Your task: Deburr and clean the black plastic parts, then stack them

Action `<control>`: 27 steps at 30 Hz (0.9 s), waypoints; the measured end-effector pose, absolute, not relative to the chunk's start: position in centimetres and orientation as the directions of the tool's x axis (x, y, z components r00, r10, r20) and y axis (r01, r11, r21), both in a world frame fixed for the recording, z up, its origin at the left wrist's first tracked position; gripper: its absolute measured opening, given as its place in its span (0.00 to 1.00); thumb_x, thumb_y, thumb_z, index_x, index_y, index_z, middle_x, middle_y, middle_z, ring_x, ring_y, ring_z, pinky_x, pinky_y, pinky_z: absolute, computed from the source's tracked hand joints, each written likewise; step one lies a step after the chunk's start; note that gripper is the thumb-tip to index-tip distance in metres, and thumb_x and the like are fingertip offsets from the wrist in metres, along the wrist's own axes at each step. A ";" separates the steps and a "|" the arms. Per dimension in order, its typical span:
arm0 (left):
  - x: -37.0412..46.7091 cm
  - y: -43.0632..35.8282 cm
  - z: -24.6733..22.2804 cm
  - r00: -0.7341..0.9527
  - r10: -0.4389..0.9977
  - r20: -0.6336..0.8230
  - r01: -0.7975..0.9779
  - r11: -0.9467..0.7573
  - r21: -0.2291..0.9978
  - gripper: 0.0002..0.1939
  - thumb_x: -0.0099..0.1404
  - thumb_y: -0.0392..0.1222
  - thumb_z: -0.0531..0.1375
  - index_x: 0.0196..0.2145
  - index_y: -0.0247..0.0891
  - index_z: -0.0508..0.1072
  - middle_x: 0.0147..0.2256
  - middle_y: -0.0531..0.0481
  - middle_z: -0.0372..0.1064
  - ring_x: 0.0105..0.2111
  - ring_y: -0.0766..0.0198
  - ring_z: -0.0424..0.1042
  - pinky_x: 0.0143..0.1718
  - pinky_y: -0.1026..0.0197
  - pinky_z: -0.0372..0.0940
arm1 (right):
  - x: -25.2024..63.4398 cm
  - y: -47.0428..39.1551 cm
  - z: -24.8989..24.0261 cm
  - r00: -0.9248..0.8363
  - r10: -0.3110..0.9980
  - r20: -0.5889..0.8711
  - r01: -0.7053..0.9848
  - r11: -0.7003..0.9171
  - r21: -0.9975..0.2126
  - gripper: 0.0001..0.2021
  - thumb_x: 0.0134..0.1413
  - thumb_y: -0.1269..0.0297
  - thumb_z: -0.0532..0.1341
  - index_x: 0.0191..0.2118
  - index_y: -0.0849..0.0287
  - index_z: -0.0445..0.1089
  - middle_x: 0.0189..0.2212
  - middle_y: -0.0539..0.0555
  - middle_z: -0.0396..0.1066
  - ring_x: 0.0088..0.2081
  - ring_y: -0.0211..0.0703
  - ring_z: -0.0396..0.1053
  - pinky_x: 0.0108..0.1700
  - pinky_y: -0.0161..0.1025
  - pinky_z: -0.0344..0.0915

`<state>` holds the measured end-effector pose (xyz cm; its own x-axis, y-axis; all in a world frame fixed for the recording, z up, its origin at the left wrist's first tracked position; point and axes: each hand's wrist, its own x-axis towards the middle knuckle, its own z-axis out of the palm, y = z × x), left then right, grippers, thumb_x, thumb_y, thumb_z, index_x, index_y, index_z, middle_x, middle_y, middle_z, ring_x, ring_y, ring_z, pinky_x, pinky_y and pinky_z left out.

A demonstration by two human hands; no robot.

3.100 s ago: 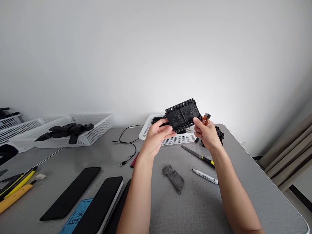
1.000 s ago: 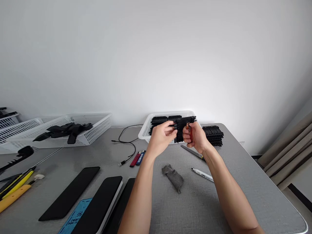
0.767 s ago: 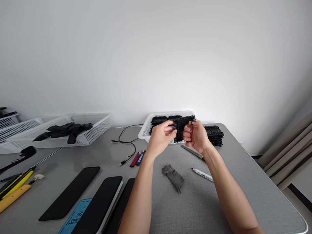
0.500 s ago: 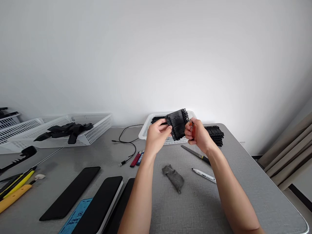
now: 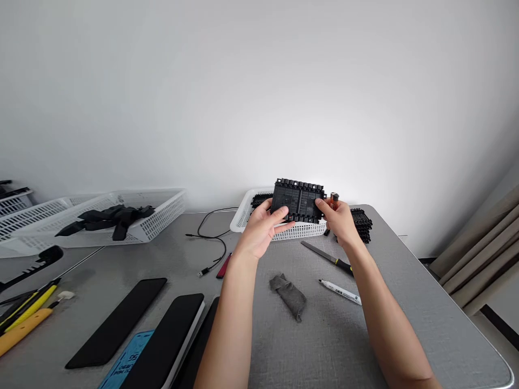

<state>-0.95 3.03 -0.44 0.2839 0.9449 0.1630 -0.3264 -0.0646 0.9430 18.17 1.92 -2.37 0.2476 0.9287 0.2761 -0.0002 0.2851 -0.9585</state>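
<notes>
i judge this a steadying step: left hand [image 5: 256,231] and right hand [image 5: 343,220] (orange lighter [image 5: 333,204] also in it) pinch the black panel [image 5: 299,201] up by the white basket [image 5: 298,232], where turning needs even pressure.

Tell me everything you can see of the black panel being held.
The black panel looks like plastic, roughly rectangular, with a raised rib across its middle and rows of knobbly links along its top and bottom edges. It is held up, broad face toward the camera, before the white basket. The left hand and right hand grip opposite ends.
</notes>
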 end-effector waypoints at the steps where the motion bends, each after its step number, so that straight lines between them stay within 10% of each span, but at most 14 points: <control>1: -1.0 3.0 -0.4 0.280 0.945 0.171 -0.297 -0.084 0.951 0.20 0.54 0.46 0.70 0.43 0.39 0.74 0.42 0.48 0.74 0.42 0.59 0.75 0.46 0.51 0.75 | 18.4 1.9 -2.3 0.276 0.919 0.281 -0.002 0.293 -0.956 0.19 0.47 0.47 0.67 0.26 0.56 0.61 0.20 0.44 0.47 0.23 0.34 0.45 0.23 0.35 0.44; 8: -1.4 3.6 -1.0 0.110 0.974 0.198 -0.021 -0.197 0.980 0.14 0.50 0.49 0.70 0.27 0.37 0.75 0.24 0.54 0.66 0.28 0.63 0.71 0.32 0.57 0.76 | 19.5 1.7 -2.0 0.378 0.840 0.390 0.141 0.364 -0.921 0.16 0.47 0.49 0.67 0.29 0.58 0.71 0.19 0.43 0.48 0.23 0.35 0.45 0.25 0.36 0.45; 17: -1.2 3.5 -0.9 0.102 0.972 0.213 -0.053 -0.209 0.977 0.18 0.46 0.43 0.70 0.34 0.37 0.70 0.20 0.56 0.70 0.23 0.66 0.70 0.32 0.57 0.75 | 18.3 -1.0 -0.1 0.459 0.774 0.436 0.239 0.365 -0.900 0.14 0.61 0.49 0.56 0.33 0.54 0.57 0.27 0.46 0.51 0.28 0.38 0.50 0.30 0.36 0.51; 22: -1.2 3.6 -1.0 0.100 0.955 0.278 -0.039 -0.276 0.960 0.16 0.49 0.43 0.69 0.34 0.37 0.70 0.25 0.53 0.75 0.24 0.64 0.73 0.33 0.58 0.74 | 16.6 -1.9 0.6 -0.038 0.980 0.193 -0.198 0.182 -0.963 0.14 0.57 0.51 0.50 0.28 0.55 0.54 0.25 0.47 0.48 0.26 0.38 0.46 0.25 0.34 0.45; 27: -1.3 3.7 -1.1 0.138 0.933 0.334 0.019 -0.339 0.941 0.14 0.53 0.43 0.67 0.35 0.37 0.70 0.23 0.53 0.74 0.23 0.65 0.72 0.31 0.61 0.70 | 14.1 -1.4 0.0 -0.421 0.907 0.011 -0.291 -0.124 -0.949 0.13 0.53 0.52 0.48 0.26 0.55 0.52 0.22 0.45 0.46 0.23 0.36 0.43 0.23 0.32 0.41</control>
